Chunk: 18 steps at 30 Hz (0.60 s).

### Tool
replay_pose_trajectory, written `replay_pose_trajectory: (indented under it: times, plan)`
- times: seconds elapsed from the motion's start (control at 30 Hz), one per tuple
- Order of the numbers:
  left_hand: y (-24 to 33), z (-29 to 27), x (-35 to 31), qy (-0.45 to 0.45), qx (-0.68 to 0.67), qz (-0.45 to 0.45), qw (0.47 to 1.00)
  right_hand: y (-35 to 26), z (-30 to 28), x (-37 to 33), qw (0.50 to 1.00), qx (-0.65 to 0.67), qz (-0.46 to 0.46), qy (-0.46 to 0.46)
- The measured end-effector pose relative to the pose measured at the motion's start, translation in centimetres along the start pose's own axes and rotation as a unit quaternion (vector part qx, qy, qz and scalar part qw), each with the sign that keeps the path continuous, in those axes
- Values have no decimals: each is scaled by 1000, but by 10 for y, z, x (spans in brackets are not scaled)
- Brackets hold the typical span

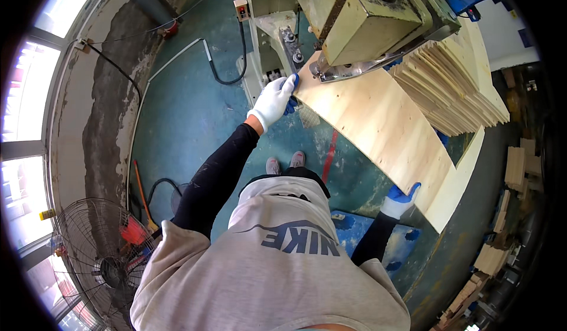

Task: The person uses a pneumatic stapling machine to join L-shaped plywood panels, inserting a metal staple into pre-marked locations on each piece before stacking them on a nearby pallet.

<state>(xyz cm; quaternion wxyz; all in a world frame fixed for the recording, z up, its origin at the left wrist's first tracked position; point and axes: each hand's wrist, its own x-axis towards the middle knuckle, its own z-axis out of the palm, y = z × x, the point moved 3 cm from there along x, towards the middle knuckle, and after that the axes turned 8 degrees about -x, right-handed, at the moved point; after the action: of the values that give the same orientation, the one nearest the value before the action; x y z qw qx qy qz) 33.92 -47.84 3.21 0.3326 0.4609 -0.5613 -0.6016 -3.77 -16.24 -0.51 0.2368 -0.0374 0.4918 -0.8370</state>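
A long, pale plywood board (378, 118) slants from the upper middle toward the lower right. My left hand (273, 102), in a white and blue glove, is closed on its far left corner. At the near right end my right hand (401, 201), gloved alike, grips the edge with the thumb on top and the fingers hidden beneath. The board's far end passes under the metal nose of a beige woodworking machine (378, 33), whose cutting part I cannot make out. Roller-like metal parts (292, 47) sit just beyond my left hand.
A fanned stack of thin wooden boards (443, 89) lies beyond the board, on a pale larger sheet (452, 198). A caged fan (109, 266) stands at left, near an orange handle (142, 186). A black cable (227, 83) loops near the machine. Wood offcuts (493, 259) line the right.
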Motion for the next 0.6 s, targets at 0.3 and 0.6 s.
replay_pose_trajectory:
  times: [0.3, 0.6]
  plan:
    - [5, 4, 3, -1, 42, -25, 999, 3, -1, -1, 1000, -6, 4, 3]
    - [-6, 3, 9, 1, 24, 28, 999, 0, -9, -3, 999, -50, -13, 5]
